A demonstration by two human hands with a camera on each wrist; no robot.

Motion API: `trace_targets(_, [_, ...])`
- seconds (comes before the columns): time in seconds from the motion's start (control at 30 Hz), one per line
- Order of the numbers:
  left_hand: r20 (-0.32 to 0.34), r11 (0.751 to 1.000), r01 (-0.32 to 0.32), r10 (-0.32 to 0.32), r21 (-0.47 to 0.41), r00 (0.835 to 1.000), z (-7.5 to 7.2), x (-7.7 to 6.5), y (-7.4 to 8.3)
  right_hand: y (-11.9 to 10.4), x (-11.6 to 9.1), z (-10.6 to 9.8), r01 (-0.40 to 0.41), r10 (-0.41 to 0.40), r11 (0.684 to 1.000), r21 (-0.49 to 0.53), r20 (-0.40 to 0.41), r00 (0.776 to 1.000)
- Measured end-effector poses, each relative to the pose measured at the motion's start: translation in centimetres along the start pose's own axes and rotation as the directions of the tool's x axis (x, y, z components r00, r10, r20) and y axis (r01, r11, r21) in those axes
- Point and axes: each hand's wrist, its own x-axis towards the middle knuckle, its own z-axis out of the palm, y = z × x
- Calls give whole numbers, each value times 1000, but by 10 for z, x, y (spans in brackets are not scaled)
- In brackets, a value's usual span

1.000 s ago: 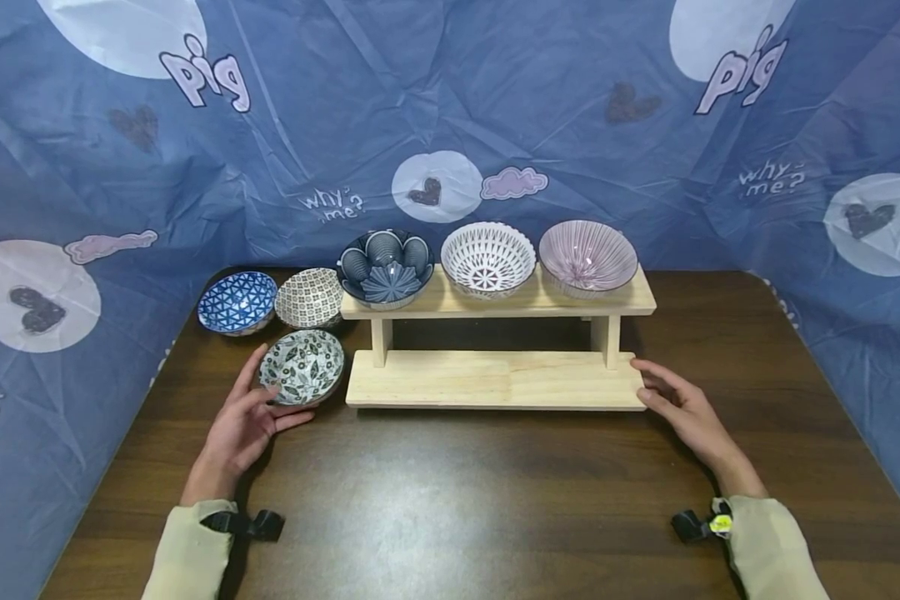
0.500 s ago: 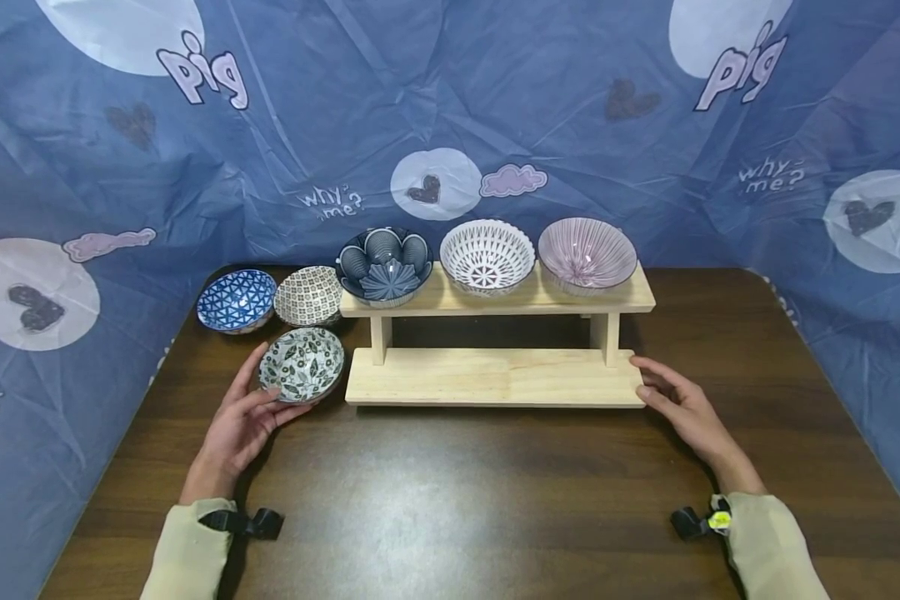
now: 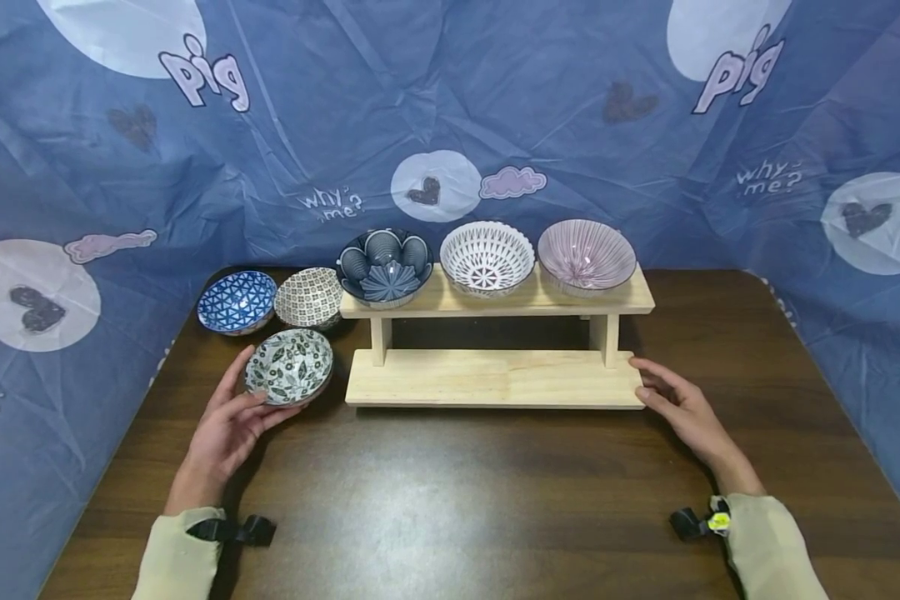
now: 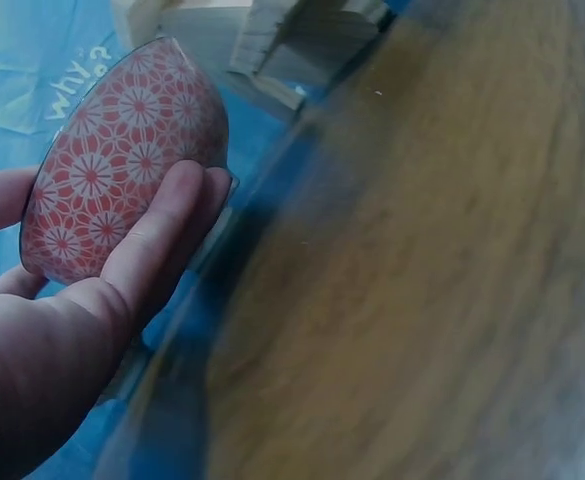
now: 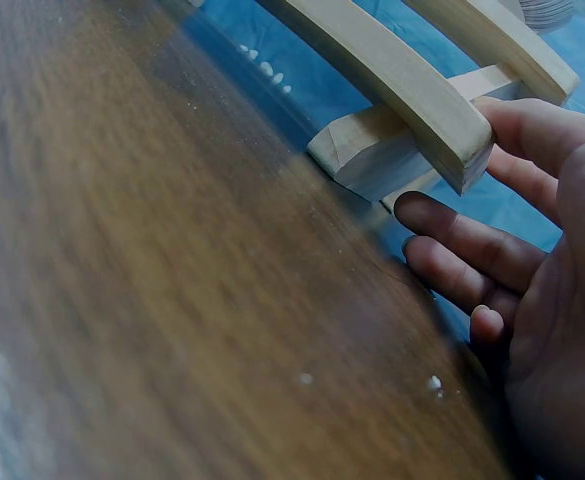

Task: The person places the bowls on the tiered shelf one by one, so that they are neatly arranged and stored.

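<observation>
My left hand [image 3: 228,429] holds a small bowl [image 3: 289,367] at its left side, thumb at the rim and fingers beneath. Dark leaves and flowers cover its pale inside. The left wrist view shows the bowl's red outside [image 4: 122,165] with white flowers, tilted in that view. At the right end of a two-tier wooden stand [image 3: 495,379], my right hand [image 3: 682,412] touches the lower board with thumb and forefinger. In the right wrist view, the other fingers [image 5: 472,255] are loosely bent beside the board's end.
On the stand's upper board are a dark blue bowl [image 3: 386,267], a white patterned bowl [image 3: 487,258] and a pink striped bowl [image 3: 587,257]. A blue bowl [image 3: 237,302] and a beige patterned bowl [image 3: 309,297] stand at the table's back left. Blue cloth [image 3: 435,92] hangs behind.
My left hand has shifted a little to the left with the leaf-patterned bowl, widening the gap to the stand. The right hand and the stand stay in place.
</observation>
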Motion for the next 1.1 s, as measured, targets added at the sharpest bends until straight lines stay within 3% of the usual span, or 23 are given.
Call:
trace_targets(0.33, [76,998,-59,62,-36,995,8,-10,10,0,0,0,-8,8,1000,-13,-13,1000])
trace_targets(0.83, [133,997,-73,77,-34,988,37,-21,17,-2,-1,1,-34,33,999,-35,-12,999])
trace_targets(1.1, [157,998,-54,55,-12,986,55,-22,15,-3,0,2,-39,39,999,-35,-10,999])
